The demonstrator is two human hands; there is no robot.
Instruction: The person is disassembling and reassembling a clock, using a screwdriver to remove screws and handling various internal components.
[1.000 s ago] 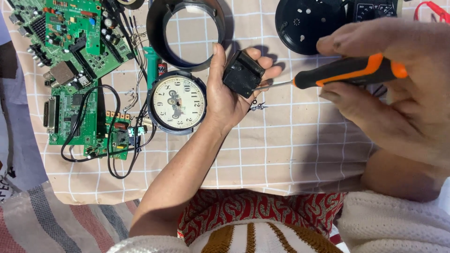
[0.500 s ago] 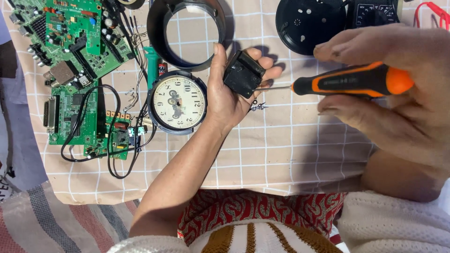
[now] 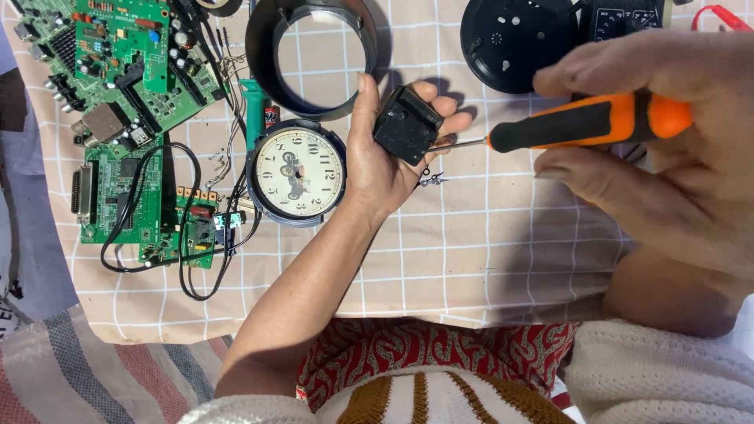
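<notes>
On the checked-cloth tabletop, the right hand grips an orange-handled screwdriver, its tip at the small black clock movement cupped in the left hand. The movement looks light, rigid and brittle plastic, best pinched by its edges. A clock dial lies just beside.

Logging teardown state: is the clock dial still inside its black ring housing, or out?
Out. The clock dial lies face-up on the checked cloth, beside the empty black ring housing, through which the cloth shows.
</notes>
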